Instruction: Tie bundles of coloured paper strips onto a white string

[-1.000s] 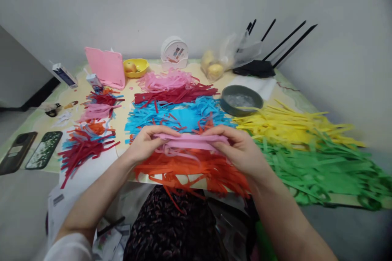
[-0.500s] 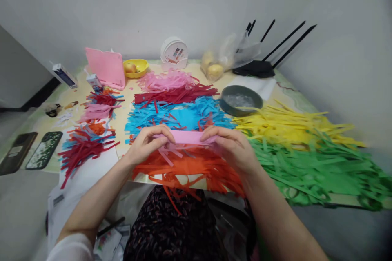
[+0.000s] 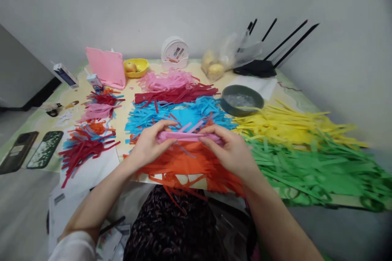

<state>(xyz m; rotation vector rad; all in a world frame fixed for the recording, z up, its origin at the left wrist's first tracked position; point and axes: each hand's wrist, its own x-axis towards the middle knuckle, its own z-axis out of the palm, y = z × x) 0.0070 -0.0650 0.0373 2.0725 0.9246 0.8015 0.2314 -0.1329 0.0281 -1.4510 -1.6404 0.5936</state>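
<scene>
Both hands hold one pink fringed paper strip [image 3: 186, 135] above the orange fringe pile [image 3: 186, 167] at the table's near edge. My left hand [image 3: 150, 144] pinches its left end, fingers closed round it. My right hand [image 3: 232, 151] grips the right end. The strip lies level between them, folded over into a narrow bundle, with a few fringe tips sticking up. Just behind it lies the blue fringe pile [image 3: 180, 116].
Piles of cut paper cover the table: dark red [image 3: 174, 94], pink [image 3: 167, 79], yellow [image 3: 294, 124], green [image 3: 315, 167], mixed bundles [image 3: 85, 142] at left. A grey bowl [image 3: 241, 100], two phones [image 3: 30, 151], a pink case [image 3: 105, 67], a yellow bowl [image 3: 136, 66] and a router [image 3: 260, 67] stand around.
The pink strip has been folded or rolled narrower over the second. My hands turned it so the fringe, which hung down, now points up; the hands stayed over the orange pile.
</scene>
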